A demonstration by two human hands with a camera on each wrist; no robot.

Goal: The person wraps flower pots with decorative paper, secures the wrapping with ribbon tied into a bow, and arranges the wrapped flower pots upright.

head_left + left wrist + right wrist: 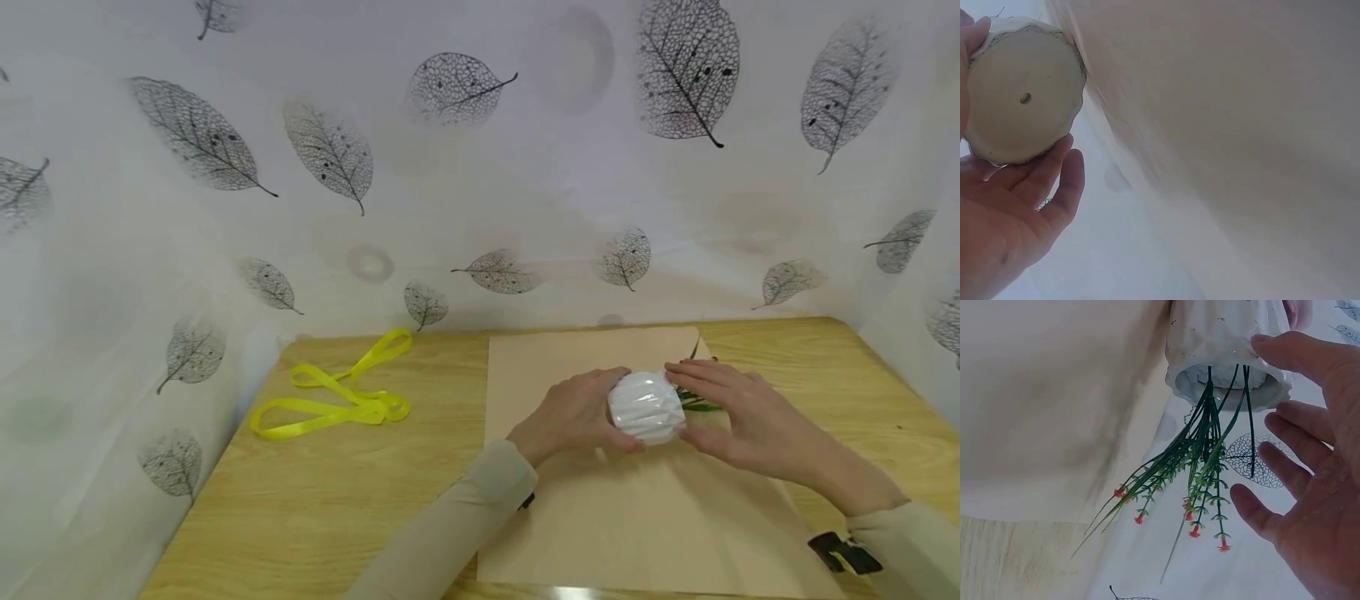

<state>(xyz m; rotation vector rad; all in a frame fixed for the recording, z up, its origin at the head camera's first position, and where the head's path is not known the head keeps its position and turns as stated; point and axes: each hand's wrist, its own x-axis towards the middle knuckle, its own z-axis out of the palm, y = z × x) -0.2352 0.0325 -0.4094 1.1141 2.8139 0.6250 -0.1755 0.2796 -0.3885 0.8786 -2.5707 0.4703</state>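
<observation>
A white ceramic flower pot (pixel 647 408) with a ridged wall lies tipped on its side above the brown paper. My left hand (pixel 573 408) grips it near the base. In the left wrist view the pot's round base (pixel 1025 100) faces the camera, with a small drain hole in the middle. My right hand (pixel 757 417) is at the rim end, fingers spread and nearly straight, the thumb touching the wall. Out of the pot's mouth stick thin artificial flowers (pixel 1210 450), with green stems and small red-orange blooms, partly hidden by my right hand in the head view.
A sheet of brown wrapping paper (pixel 600 517) lies under both hands on the wooden table (pixel 315 508). To the left lies a looped yellow ribbon (pixel 330 404). A pale curtain (pixel 525 192) printed with dark leaves hangs behind and at both sides.
</observation>
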